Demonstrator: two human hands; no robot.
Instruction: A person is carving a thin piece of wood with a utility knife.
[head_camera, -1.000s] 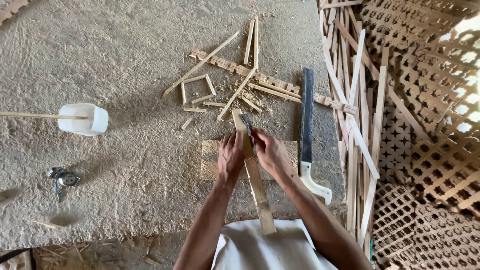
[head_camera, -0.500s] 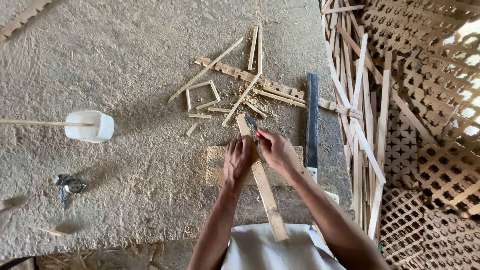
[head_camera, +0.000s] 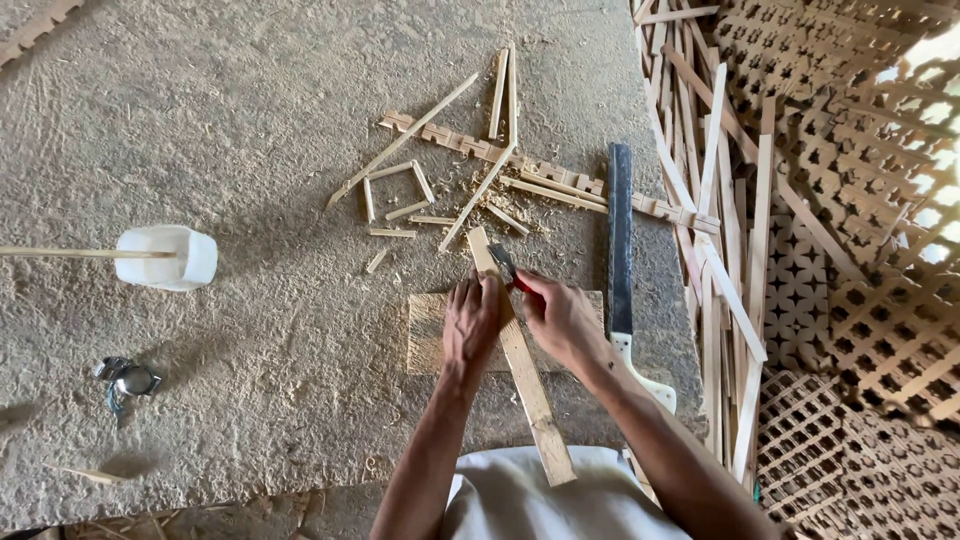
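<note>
Wooden slat pinned flat under left hand, palm down, fingers closed over it, on flat wooden block on the concrete floor. Right hand clenched round a small red-handled blade tool, its tip meeting the slat at 12 o'clock from the left fingertips. Keep left fingers behind the cutting edge. Drive the stroke away from the body, along the slat toward 12 o'clock. Hold the near end, at 6 o'clock by the white cloth, steady against shift. At 3 o'clock of the right hand: long dark machete, white handle nearest. At 12 o'clock: offcuts and shavings. At 9 o'clock, well apart: white plastic jar.
</note>
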